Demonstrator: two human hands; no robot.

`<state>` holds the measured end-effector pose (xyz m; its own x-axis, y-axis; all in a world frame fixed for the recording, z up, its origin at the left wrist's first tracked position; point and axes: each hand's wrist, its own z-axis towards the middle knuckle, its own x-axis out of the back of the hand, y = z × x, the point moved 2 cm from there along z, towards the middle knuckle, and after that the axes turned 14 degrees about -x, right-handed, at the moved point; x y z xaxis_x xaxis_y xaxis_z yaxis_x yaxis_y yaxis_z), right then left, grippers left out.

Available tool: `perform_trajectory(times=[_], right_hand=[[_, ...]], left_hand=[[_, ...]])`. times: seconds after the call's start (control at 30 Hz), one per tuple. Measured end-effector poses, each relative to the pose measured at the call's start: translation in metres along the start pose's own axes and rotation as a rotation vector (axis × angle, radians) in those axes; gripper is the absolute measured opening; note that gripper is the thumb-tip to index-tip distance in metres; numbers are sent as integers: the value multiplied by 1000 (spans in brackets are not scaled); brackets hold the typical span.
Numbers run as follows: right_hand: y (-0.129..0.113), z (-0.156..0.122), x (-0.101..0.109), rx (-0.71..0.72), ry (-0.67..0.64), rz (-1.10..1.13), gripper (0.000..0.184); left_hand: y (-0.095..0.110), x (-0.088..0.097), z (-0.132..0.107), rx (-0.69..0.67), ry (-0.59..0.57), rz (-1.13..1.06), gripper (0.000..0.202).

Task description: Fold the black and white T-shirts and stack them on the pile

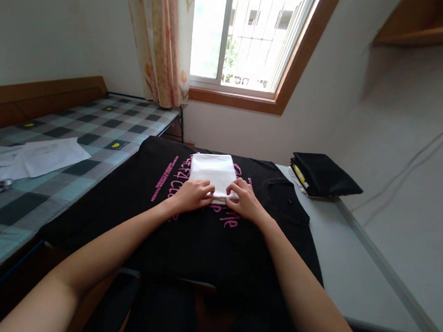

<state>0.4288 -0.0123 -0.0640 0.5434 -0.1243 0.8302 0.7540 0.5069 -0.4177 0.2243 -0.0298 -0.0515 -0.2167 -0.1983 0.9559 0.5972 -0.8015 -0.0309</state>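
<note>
A folded white cloth (pixel 211 169) lies in a neat rectangle on a black T-shirt (pixel 194 247) with pink lettering, which is spread over the table. My left hand (pixel 193 194) pinches the near left corner of the cloth between thumb and fingers. At the near right corner, my right hand (pixel 245 199) grips the same edge with its fingers curled. Several layers show along that near edge between the hands. What kind of cloth it is I cannot tell.
To the right, a black folder or bag (pixel 326 175) with papers under it rests on the grey tabletop (pixel 360 268). On the left is a bed with a checked sheet (pixel 68 172) and loose papers (pixel 46 157). A curtain (pixel 163 35) hangs beside the window.
</note>
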Motion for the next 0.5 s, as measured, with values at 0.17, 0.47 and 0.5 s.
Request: perform_trajectory(times=[0.17, 0.47, 0.5], right_hand=[[-1, -1, -6, 53, -1, 19, 13], [-6, -3, -14, 67, 47, -51, 13], [-8, -4, -15, 69, 42, -82, 15]], left_hand=[[-1, -8, 0, 57, 49, -28, 21], [1, -7, 1, 84, 86, -4, 16], [1, -6, 1, 84, 87, 1, 18]])
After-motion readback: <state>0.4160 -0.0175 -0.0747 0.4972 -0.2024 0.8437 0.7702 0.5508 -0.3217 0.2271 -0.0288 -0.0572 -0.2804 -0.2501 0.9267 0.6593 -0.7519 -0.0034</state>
